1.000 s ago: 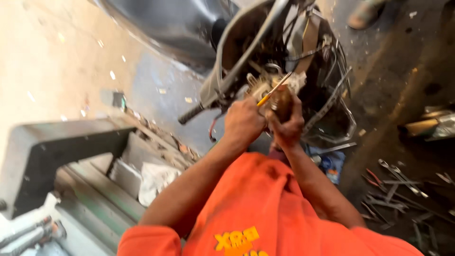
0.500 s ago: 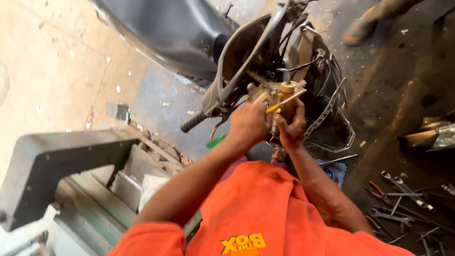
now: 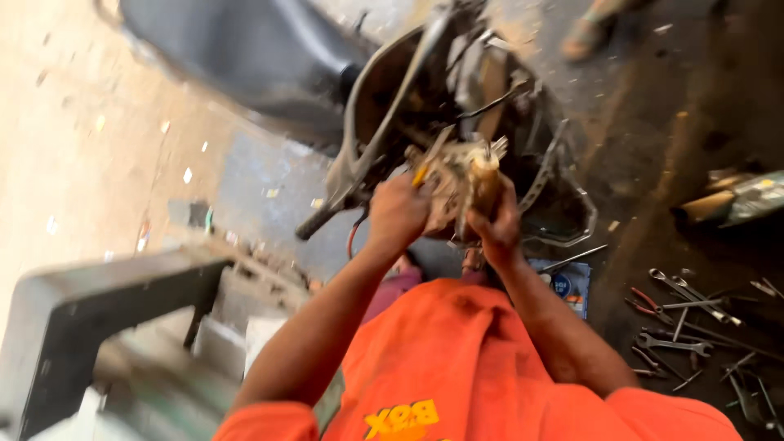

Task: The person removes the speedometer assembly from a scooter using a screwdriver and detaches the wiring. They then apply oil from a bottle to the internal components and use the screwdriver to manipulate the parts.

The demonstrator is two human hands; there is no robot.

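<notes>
While leaning over a stripped scooter frame, a person in an orange shirt is gripping a yellow-handled screwdriver in the closed left hand. The right hand is wrapping its fingers around a grimy metal engine part, which is sitting against the frame's middle. Spanners are lying scattered on the dark floor to the right.

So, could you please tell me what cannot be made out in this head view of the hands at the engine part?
- Left hand: its fingertips are hidden behind the engine part; the yellow-handled tool is motion-blurred.
- Right hand: its grip is hidden by the part.
- Wrenches on the floor: too small and blurred to sort.
- Foot at the top: cut off by the edge.
</notes>
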